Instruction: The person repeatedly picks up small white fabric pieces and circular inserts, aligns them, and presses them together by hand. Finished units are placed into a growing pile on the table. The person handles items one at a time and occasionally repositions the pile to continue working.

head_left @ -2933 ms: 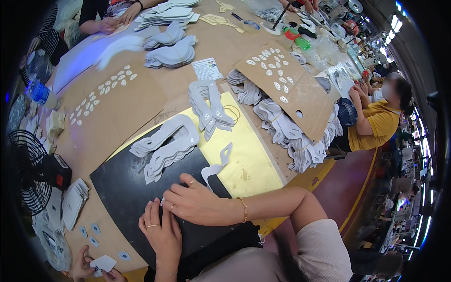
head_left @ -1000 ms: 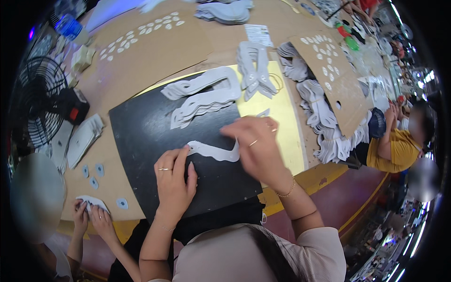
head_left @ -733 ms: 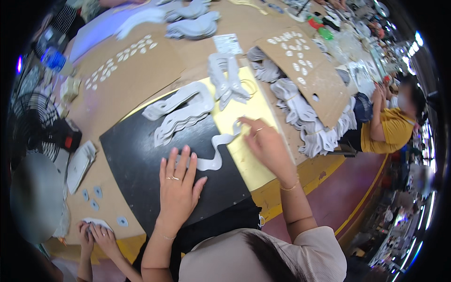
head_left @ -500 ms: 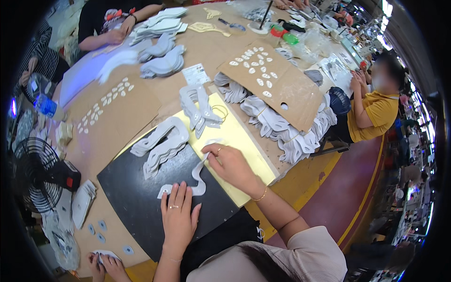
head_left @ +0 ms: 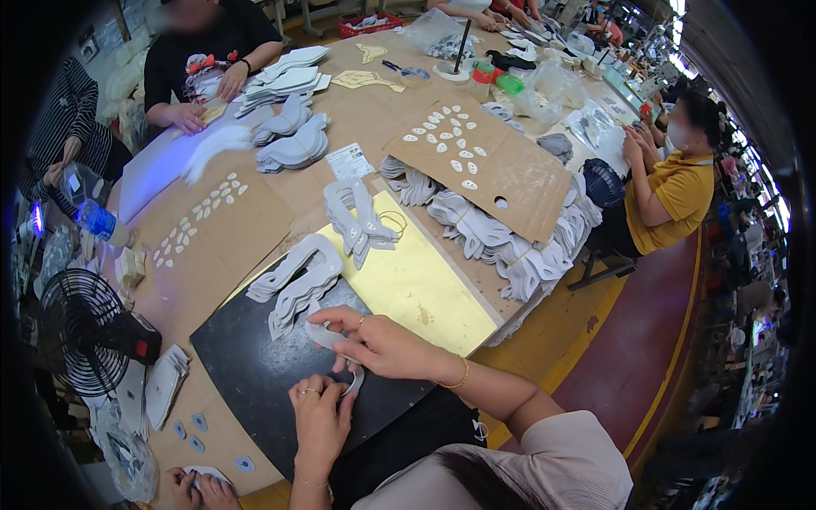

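A curved, light grey shoe-upper-like piece [head_left: 356, 379] is over the black mat [head_left: 246, 357]. My right hand [head_left: 382, 344] holds its upper part between thumb and fingers, just below a stack of grey pieces. Lower down, my left hand [head_left: 320, 421] has its fingers curled in on the piece's lower end, close to the mat. Part of the piece is hidden behind my fingers. Looped grey pieces [head_left: 310, 270] lie stacked at the mat's far edge. Another such stack [head_left: 361, 223] rests on the yellow sheet [head_left: 425, 293].
Cardboard [head_left: 484, 174] with small white ovals lies over grey bundles at right. A second board [head_left: 208, 223] with ovals is at left, near a black fan [head_left: 81, 327]. A co-worker's hands [head_left: 202, 489] work at the lower left. Other people sit around the table.
My right hand has moved left off the yellow sheet, bringing the piece's upper end over the mat. My left hand, flat before, has curled its fingers. The view has shifted slightly.
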`<state>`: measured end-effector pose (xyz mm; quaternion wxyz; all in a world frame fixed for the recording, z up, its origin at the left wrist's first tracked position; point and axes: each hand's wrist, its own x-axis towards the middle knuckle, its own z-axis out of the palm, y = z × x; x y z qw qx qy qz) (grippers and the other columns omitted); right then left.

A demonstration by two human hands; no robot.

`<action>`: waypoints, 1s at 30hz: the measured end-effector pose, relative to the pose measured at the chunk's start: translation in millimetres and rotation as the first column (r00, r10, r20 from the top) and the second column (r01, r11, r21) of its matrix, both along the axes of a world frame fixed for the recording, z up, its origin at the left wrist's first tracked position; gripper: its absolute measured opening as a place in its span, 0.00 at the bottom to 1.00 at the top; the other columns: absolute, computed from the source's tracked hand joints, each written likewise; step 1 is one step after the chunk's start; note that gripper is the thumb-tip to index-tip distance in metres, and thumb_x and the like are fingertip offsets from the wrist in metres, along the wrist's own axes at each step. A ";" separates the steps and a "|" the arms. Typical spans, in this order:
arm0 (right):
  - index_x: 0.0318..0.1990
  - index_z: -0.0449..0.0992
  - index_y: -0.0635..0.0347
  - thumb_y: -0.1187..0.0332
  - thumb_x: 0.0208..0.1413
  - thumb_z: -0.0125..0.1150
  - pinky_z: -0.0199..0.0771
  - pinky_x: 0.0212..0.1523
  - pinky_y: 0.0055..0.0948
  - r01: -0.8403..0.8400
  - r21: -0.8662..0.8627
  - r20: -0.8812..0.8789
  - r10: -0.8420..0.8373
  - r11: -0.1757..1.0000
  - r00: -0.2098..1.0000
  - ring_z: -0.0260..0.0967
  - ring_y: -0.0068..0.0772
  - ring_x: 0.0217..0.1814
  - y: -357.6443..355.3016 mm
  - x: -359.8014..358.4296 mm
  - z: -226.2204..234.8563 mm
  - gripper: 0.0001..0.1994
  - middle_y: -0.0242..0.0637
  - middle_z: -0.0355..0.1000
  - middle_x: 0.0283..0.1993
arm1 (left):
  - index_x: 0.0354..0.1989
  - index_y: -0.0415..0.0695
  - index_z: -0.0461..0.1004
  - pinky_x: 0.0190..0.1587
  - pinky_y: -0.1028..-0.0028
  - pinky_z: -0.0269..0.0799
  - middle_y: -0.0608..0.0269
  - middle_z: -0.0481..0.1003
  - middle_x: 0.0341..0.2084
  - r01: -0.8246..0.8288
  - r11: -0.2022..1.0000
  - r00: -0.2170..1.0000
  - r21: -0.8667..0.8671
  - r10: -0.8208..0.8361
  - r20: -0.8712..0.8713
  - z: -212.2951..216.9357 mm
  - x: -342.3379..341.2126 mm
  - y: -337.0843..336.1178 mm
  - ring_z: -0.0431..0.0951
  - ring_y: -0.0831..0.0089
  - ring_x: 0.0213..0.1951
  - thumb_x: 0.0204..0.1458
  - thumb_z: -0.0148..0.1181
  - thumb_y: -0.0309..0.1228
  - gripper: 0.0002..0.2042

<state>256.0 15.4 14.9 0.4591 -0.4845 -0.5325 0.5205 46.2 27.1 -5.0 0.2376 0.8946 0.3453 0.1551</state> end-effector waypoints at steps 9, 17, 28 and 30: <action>0.69 0.63 0.55 0.75 0.64 0.57 0.81 0.36 0.40 -0.287 0.076 0.407 0.233 0.955 0.883 0.81 0.41 0.34 11.8 -6.9 -32.8 0.26 0.44 0.78 0.48 | 0.39 0.35 0.81 0.37 0.62 0.72 0.49 0.77 0.28 -0.033 0.884 0.993 -0.466 0.083 0.087 15.7 -6.1 -13.3 0.79 0.52 0.32 0.52 0.68 0.25 0.08; 0.59 0.75 0.53 0.68 0.62 0.60 0.65 0.58 0.44 -0.353 0.437 0.741 -0.109 0.827 0.662 0.74 0.39 0.52 28.9 -30.1 -63.5 0.18 0.36 0.76 0.42 | 0.41 0.40 0.82 0.38 0.60 0.71 0.52 0.74 0.29 -0.119 0.980 0.989 -0.163 0.130 0.063 3.3 -1.8 -21.4 0.76 0.51 0.33 0.53 0.67 0.23 0.08; 0.53 0.78 0.53 0.63 0.59 0.65 0.64 0.53 0.42 -0.297 0.490 0.640 -0.107 0.820 0.761 0.70 0.39 0.57 59.1 -36.6 -75.9 0.16 0.34 0.72 0.49 | 0.43 0.41 0.82 0.51 0.60 0.64 0.57 0.74 0.36 -0.121 0.990 0.990 0.067 0.126 -0.069 36.1 4.7 -4.8 0.73 0.58 0.42 0.53 0.67 0.26 0.09; 0.53 0.78 0.55 0.63 0.58 0.65 0.64 0.53 0.43 -0.300 0.523 0.612 -0.107 0.798 0.783 0.69 0.40 0.58 62.0 -35.5 -86.1 0.16 0.37 0.72 0.50 | 0.43 0.41 0.82 0.49 0.60 0.69 0.56 0.75 0.39 -0.046 0.992 0.998 0.119 0.041 0.039 51.6 23.6 13.4 0.75 0.56 0.42 0.52 0.69 0.26 0.10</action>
